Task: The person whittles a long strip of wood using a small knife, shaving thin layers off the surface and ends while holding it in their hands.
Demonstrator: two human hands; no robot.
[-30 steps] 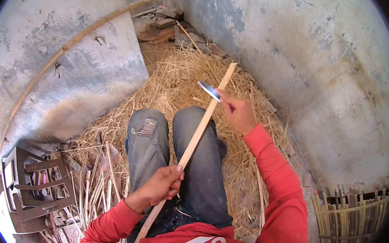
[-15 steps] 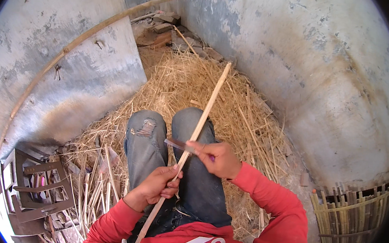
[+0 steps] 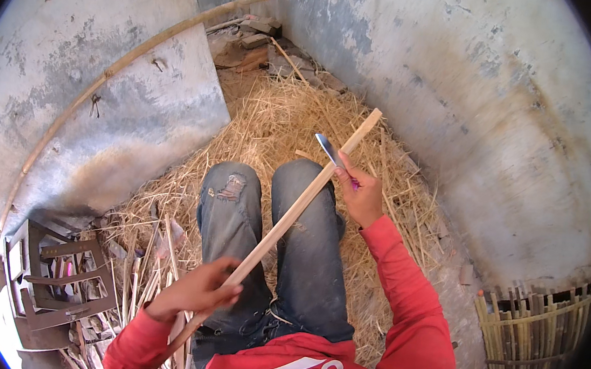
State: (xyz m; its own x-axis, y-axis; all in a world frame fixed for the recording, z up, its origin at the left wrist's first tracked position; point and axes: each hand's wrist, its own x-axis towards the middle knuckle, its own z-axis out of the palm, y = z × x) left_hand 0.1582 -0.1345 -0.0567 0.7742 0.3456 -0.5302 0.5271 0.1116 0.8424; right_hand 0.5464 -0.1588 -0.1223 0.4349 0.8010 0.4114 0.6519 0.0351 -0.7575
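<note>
A long pale bamboo strip (image 3: pixel 285 222) slants over my lap, from beside my left forearm to beyond my knees. My left hand (image 3: pixel 198 288) is around its lower part, slightly blurred, with thumb and fingers on either side of the strip. Up near the far end, my right hand (image 3: pixel 363 194) grips a small knife (image 3: pixel 328 150) by its handle, of which a bit of purple shows. The knife's shiny blade points up and left, crossing the strip close to its far tip.
Bamboo shavings (image 3: pixel 266 122) cover the floor around my legs. A brown metal frame (image 3: pixel 62 280) lies at left, near loose split strips. A woven bamboo basket (image 3: pixel 531 339) stands at right. A long curved pole (image 3: pixel 101 79) leans along the walls, and bricks (image 3: pixel 255 40) lie in the corner.
My right hand and the knife have slid up the strip, away from me. My left hand has moved down and left, and the strip now tilts further right.
</note>
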